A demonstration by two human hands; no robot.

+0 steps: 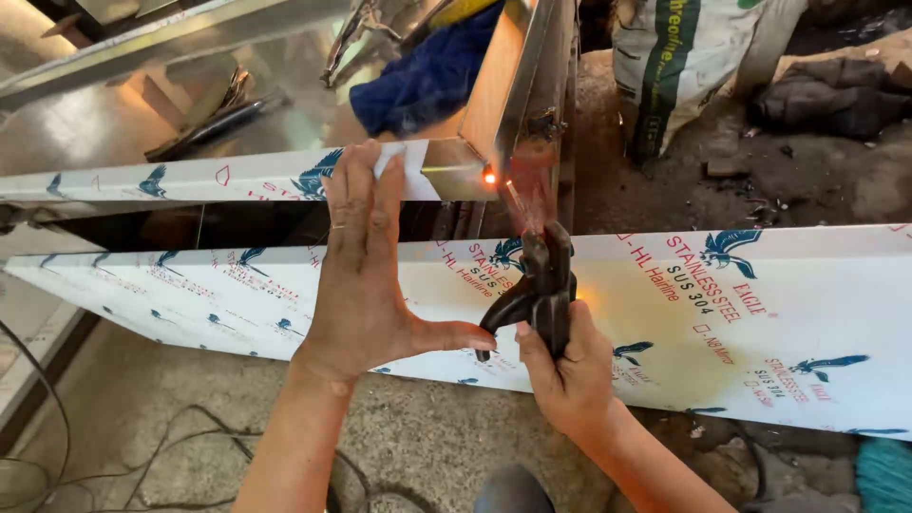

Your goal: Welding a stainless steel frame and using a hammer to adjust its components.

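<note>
Welding is the step in hand: you are tacking the corner joint where a film-wrapped steel channel (218,178) meets the upright steel piece (503,85). Your right hand (568,366) has its fingers closed tightly around the dark electrode holder (543,290), and the thin rod (519,204) runs up from it to a glowing orange spot (489,176) on the bare metal at the joint. Your left hand (366,271) lies flat, fingers pressed together and pointing up, with the fingertips resting on the channel just left of the spot; the thumb sticks out sideways and touches the holder's lower end, steadying it.

The glowing spot sits just beside your left fingertips, up and to the right of them, and well above your right hand. Both hands lie over a wide steel sheet (760,323) wrapped in white protective film with blue bird marks and red lettering.

By my reading, the next move calls for a steady rod tip on the seam and for keeping your left fingers clear of the hot metal. A blue cloth (427,76) lies beyond the joint, and a white sack (674,57) stands on the floor at the upper right.
</note>
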